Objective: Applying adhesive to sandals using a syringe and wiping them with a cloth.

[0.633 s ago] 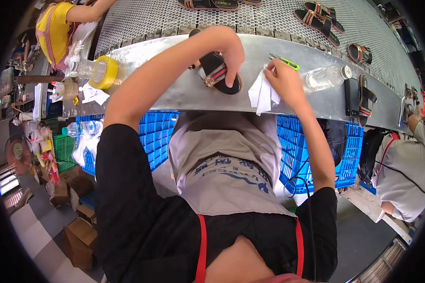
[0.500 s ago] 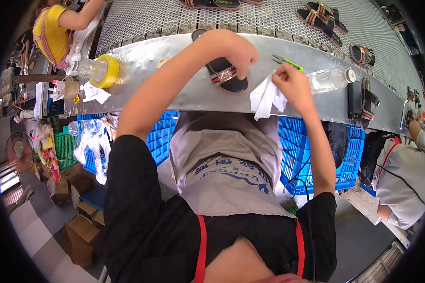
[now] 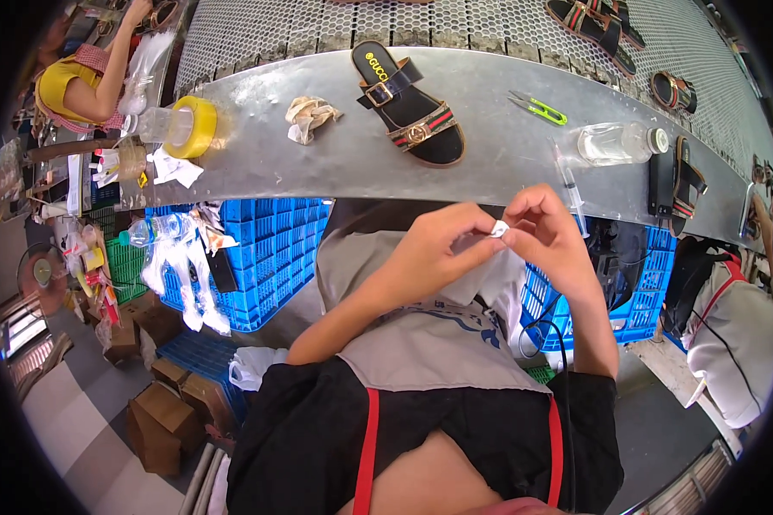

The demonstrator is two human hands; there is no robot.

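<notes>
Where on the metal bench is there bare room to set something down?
Bare metal bench lies between the crumpled rag and yellow tape roll, and between the sandal and green snips. The right end is crowded: bottle, syringe, black sandal.

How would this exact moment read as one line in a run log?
left hand: pinches white cloth | right hand: pinches same cloth | black sandal: untouched on metal bench | green snips: beside sandal

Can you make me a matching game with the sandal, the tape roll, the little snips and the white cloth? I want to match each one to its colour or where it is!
Things:
1. sandal
2. tape roll
3. snips
4. white cloth

Matches:
A. yellow, near the bench's left end
B. pinched between both hands
C. black with a striped strap
D. bright green handles

Pairs: 1-C, 2-A, 3-D, 4-B
</notes>
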